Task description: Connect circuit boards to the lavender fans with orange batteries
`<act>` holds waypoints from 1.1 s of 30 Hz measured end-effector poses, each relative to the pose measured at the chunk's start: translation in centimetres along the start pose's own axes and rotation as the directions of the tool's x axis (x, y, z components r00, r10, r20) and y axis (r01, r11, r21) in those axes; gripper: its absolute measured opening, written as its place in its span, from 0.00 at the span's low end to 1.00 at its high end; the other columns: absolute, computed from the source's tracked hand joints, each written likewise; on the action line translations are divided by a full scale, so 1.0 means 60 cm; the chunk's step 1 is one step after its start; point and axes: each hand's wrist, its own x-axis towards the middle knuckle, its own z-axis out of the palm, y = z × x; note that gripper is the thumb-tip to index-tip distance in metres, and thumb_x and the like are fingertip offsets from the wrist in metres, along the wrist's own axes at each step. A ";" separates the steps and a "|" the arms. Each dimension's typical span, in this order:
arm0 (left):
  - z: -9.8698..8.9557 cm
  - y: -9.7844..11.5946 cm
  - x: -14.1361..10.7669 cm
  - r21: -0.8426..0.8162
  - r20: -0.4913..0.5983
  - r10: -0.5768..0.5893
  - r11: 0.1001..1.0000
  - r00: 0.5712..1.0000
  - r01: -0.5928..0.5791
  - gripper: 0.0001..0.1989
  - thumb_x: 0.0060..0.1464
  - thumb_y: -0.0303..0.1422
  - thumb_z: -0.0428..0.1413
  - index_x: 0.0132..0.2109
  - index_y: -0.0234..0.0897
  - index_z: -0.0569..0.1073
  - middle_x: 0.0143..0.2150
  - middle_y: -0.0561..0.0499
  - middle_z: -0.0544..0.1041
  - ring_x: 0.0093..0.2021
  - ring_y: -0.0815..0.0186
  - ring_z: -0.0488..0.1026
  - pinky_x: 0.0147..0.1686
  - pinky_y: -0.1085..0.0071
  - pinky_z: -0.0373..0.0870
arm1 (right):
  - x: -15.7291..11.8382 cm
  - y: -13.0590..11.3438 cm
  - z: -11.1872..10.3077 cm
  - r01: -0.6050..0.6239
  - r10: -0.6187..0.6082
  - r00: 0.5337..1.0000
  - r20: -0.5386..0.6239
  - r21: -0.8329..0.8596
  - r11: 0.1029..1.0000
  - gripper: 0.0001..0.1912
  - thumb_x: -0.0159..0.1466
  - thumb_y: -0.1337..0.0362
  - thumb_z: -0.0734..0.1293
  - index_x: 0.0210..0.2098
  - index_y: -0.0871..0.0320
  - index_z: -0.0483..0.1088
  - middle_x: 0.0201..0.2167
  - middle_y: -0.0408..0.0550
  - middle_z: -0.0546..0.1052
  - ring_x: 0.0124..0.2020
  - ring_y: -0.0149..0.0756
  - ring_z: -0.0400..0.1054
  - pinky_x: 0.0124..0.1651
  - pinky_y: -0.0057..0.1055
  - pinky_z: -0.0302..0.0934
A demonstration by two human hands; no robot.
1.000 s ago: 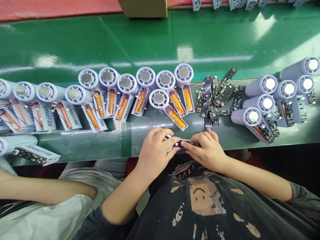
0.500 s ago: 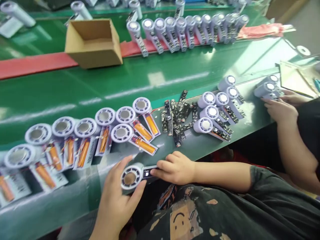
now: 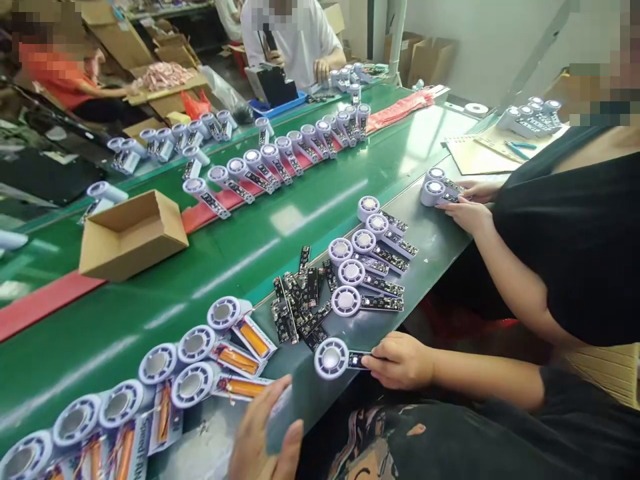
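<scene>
Between the fingers of my right hand (image 3: 400, 361) is the handle of a lilac handheld fan (image 3: 331, 359), its round head pointing left over the bench edge. A black circuit board shows in that handle. Fingers apart, my left hand (image 3: 267, 430) holds nothing and is beside the nearest fans with orange batteries (image 3: 245, 387). Loose black circuit boards (image 3: 303, 293) lie heaped just beyond the held fan. Right of the heap stand several fans with boards fitted in their handles (image 3: 383, 303).
A green conveyor belt (image 3: 240, 267) runs past the bench, with a cardboard box (image 3: 135, 233) and a row of fans (image 3: 270, 160) on a red strip. At right, a co-worker's hands (image 3: 470, 207) hold fans. More people sit across the belt.
My view has swung up and to the right. My right hand has carried the fan away from my left hand, which has let go of its head and opened.
</scene>
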 end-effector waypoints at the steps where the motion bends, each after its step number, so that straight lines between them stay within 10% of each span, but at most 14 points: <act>1: 0.014 0.020 0.021 0.001 -0.013 0.042 0.999 0.999 -0.042 0.22 0.61 0.31 0.51 0.62 0.43 0.64 0.52 0.43 0.77 0.51 0.55 0.76 0.47 0.58 0.77 | -0.004 0.009 -0.010 -0.026 0.025 1.000 -0.018 -0.014 1.000 0.12 0.62 0.66 0.67 0.45 0.62 0.73 0.30 0.45 0.72 0.26 0.27 0.67 0.28 0.27 0.61; 6: 0.058 0.065 0.093 0.068 -0.041 0.163 0.985 0.986 -0.160 0.18 0.61 0.30 0.53 0.57 0.40 0.68 0.50 0.44 0.78 0.50 0.59 0.77 0.49 0.60 0.77 | -0.009 0.041 -0.032 -0.062 0.059 0.996 -0.070 -0.045 0.997 0.09 0.66 0.69 0.64 0.42 0.62 0.74 0.27 0.44 0.72 0.25 0.27 0.65 0.31 0.28 0.62; 12: 0.105 0.038 0.154 0.318 -0.023 0.029 0.948 0.999 -0.020 0.20 0.59 0.26 0.49 0.58 0.35 0.69 0.58 0.39 0.74 0.59 0.51 0.71 0.57 0.49 0.70 | -0.033 0.052 -0.019 -0.077 0.073 0.996 -0.059 -0.058 0.995 0.11 0.67 0.71 0.63 0.46 0.60 0.74 0.29 0.46 0.75 0.27 0.29 0.67 0.30 0.29 0.64; 16: 0.136 0.025 0.239 0.397 0.193 -0.049 0.917 0.980 -0.032 0.26 0.59 0.31 0.52 0.65 0.37 0.64 0.69 0.39 0.62 0.69 0.44 0.57 0.62 0.39 0.58 | -0.045 0.051 -0.013 -0.099 0.092 0.990 -0.102 -0.065 0.993 0.12 0.66 0.73 0.63 0.47 0.61 0.74 0.30 0.46 0.74 0.30 0.30 0.68 0.33 0.30 0.67; 20: 0.133 0.015 0.297 0.379 0.498 -0.013 0.903 0.867 -0.204 0.25 0.61 0.36 0.51 0.65 0.45 0.64 0.69 0.47 0.62 0.69 0.52 0.57 0.64 0.48 0.59 | -0.049 0.049 -0.011 -0.117 0.103 0.984 -0.145 -0.092 0.989 0.13 0.65 0.71 0.65 0.48 0.60 0.74 0.31 0.47 0.73 0.31 0.31 0.68 0.35 0.30 0.68; 33: 0.080 0.031 0.192 0.425 0.407 -0.115 0.902 0.906 -0.076 0.26 0.59 0.34 0.54 0.64 0.40 0.66 0.69 0.43 0.63 0.68 0.47 0.59 0.66 0.45 0.54 | -0.036 0.047 0.004 -0.177 0.157 0.979 -0.134 -0.155 0.972 0.22 0.62 0.69 0.68 0.56 0.53 0.72 0.33 0.47 0.73 0.32 0.32 0.69 0.34 0.30 0.67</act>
